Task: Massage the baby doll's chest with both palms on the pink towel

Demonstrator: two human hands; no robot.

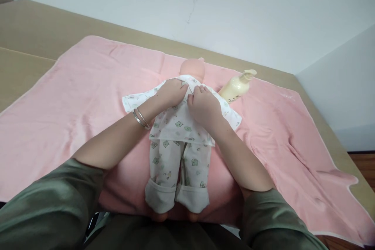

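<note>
A baby doll [191, 67] lies on a pink blanket, its head away from me and its feet at the near edge. It wears a white printed shirt [175, 125] and matching printed pants [195, 164] with turned-up cuffs. My left hand [174, 93], below a wrist with silver bangles [141, 118], pinches the shirt's front near the neck. Close beside it, my right hand [204, 106] has its fingers closed on the other side of the same neckline. The shirt sleeves spread out to both sides. My fingers partly hide the cloth between them.
The pink blanket [96, 70] covers much of a tan table [35, 27]. A pale yellow pump bottle [236, 88] leans by the doll's shoulder, right of my right hand. A white wall [249, 15] rises behind the table.
</note>
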